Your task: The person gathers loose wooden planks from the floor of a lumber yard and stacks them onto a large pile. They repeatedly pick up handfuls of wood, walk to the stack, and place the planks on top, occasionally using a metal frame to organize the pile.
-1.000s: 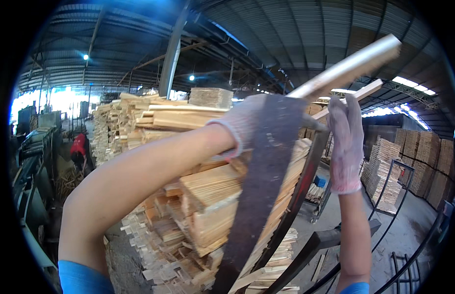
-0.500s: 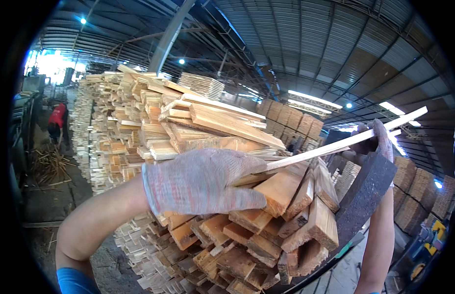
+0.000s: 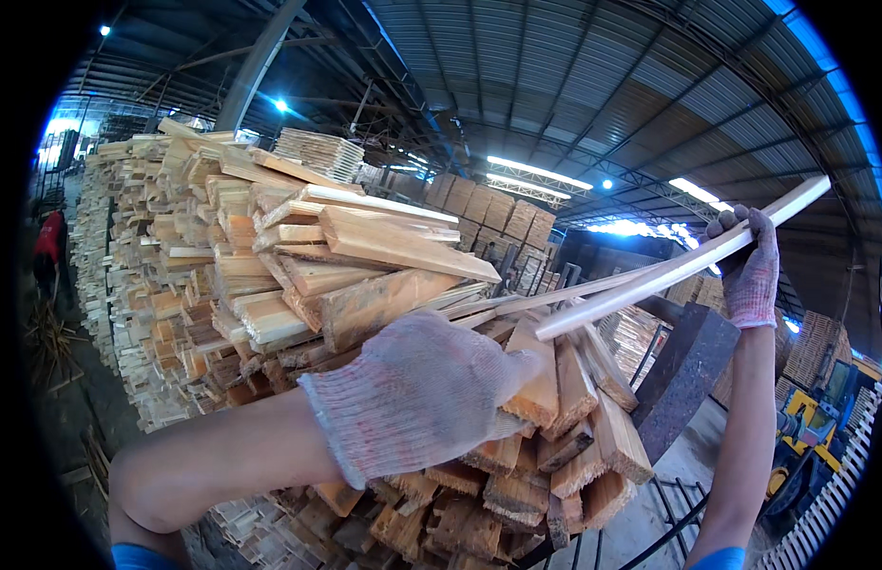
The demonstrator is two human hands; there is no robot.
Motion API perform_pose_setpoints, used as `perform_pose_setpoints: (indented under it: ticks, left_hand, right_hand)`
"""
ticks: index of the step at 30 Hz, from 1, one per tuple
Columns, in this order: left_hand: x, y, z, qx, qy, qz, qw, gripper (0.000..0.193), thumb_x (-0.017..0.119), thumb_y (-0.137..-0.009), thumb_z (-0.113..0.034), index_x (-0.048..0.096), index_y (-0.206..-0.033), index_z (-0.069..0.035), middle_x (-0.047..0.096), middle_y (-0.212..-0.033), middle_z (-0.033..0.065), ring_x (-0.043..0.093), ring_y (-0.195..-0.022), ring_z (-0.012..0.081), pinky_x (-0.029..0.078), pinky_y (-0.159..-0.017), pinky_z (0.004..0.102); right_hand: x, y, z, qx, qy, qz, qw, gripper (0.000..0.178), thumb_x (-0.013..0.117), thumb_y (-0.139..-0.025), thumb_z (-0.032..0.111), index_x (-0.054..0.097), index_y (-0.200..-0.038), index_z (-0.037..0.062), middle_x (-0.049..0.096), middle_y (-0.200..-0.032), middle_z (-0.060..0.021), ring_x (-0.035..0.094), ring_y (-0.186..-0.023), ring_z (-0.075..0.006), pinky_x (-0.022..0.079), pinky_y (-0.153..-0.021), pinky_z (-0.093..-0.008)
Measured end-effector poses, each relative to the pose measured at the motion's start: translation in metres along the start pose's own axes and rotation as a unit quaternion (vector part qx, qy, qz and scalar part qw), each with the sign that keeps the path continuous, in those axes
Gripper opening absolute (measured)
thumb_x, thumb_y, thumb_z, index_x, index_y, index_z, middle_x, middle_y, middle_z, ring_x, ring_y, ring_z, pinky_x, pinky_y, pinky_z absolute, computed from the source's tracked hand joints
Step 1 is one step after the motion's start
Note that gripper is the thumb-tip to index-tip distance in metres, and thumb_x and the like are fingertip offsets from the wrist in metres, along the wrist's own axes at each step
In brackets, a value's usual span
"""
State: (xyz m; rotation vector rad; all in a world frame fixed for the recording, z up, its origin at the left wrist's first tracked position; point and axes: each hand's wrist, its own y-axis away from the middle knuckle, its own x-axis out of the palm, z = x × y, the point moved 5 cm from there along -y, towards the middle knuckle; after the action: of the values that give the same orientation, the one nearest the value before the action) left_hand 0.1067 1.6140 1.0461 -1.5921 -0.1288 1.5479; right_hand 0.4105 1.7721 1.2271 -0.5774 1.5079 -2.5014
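My gloved right hand is raised at the right, closed around a long pale wooden strip. The strip slants down to the left, its near end in the air over the pile. A second thin strip runs behind it toward the same hand; whether that hand grips it too, I cannot tell. My gloved left hand is over the front of the stacked boards, apart from the held strip's end. Its fingers are mostly hidden behind the back of the hand. Below it, several boards show rough sawn ends.
A dark thick beam stands slanted at the pile's right side. Loose boards lie across the top of the big wood stack. Bundled lumber rises behind. A yellow machine is at right, a person in red at far left.
The strip's near end has come away from my left hand, and the strip has turned to show its wider face. My view has swung right.
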Motion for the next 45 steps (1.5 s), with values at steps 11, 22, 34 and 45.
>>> perform_pose_setpoints:
  ticks: [11, 22, 34, 45]
  left_hand:
    - [-0.014, -0.001, 0.048, -0.054, 0.096, -0.153, 0.982, 0.039, 0.072, -0.091, -0.030, 0.069, -0.118, -0.003, 0.073, -0.100, 0.0169, 0.073, -0.090, 0.0299, 0.057, -0.082, 0.0391]
    - [0.000, 0.008, 0.044, -0.098, 0.083, -0.171, 0.977, 0.037, 0.072, -0.092, -0.030, 0.068, -0.115, -0.001, 0.073, -0.097, 0.0180, 0.072, -0.090, 0.0322, 0.057, -0.081, 0.0410]
    - [0.007, 0.018, 0.034, -0.047, 0.082, -0.123, 0.988, 0.044, 0.077, -0.087, -0.033, 0.069, -0.115, 0.000, 0.069, -0.103, 0.0155, 0.068, -0.098, 0.0301, 0.054, -0.089, 0.0404]
    - [-0.015, -0.057, 0.014, -0.104, 0.199, 0.063, 0.972, 0.051, 0.055, -0.098, -0.035, 0.061, -0.137, -0.002, 0.072, -0.113, 0.0231, 0.070, -0.100, 0.0302, 0.054, -0.091, 0.0368]
  right_hand:
    - [0.005, -0.006, 0.012, 0.027, 0.034, 0.046, 0.998, 0.028, 0.064, -0.096, 0.030, 0.058, -0.104, 0.0038, 0.061, -0.086, -0.0070, 0.063, -0.080, -0.0217, 0.055, -0.082, -0.0419]
    - [0.028, 0.048, -0.056, 0.088, 0.029, -0.050, 0.994, 0.029, 0.055, -0.103, 0.033, 0.058, -0.102, 0.0041, 0.063, -0.089, -0.0094, 0.065, -0.084, -0.0240, 0.057, -0.081, -0.0427]
    - [-0.017, 0.042, -0.065, -0.057, 0.101, 0.084, 0.990, 0.027, 0.061, -0.098, 0.027, 0.058, -0.111, 0.0027, 0.063, -0.097, -0.0130, 0.066, -0.090, -0.0227, 0.059, -0.082, -0.0402]
    - [-0.011, 0.062, -0.086, 0.021, -0.026, 0.010, 0.999, 0.044, 0.061, -0.101, 0.039, 0.054, -0.127, 0.0051, 0.066, -0.110, -0.0129, 0.067, -0.094, -0.0206, 0.059, -0.077, -0.0398]
